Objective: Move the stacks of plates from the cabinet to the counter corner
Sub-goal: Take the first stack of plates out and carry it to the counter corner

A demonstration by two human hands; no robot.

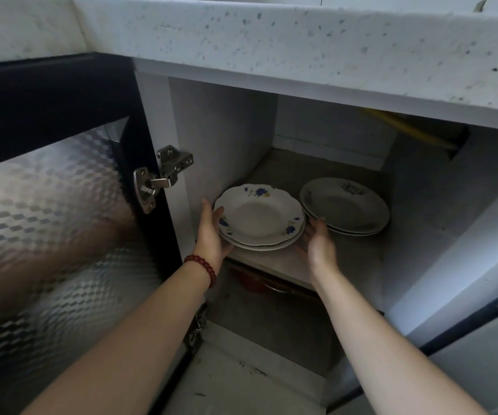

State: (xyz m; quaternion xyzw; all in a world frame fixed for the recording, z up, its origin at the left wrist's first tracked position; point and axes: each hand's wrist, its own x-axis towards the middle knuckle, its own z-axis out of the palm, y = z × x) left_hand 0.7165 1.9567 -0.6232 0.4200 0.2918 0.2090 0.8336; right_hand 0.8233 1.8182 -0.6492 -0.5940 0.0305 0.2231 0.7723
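Gripping the left stack (259, 218), one of two: left hand (211, 235); right hand (319, 244) fingers wide.

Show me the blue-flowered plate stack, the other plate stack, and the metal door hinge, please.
blue-flowered plate stack (258, 215): head view, hollow of the top plate.
other plate stack (345, 205): head view, middle of the top plate.
metal door hinge (161, 182): head view, its shiny arm.

Left stack (259, 217) and right stack (345, 205) of white plates (blue-flowered) lie on the shelf (358, 259).
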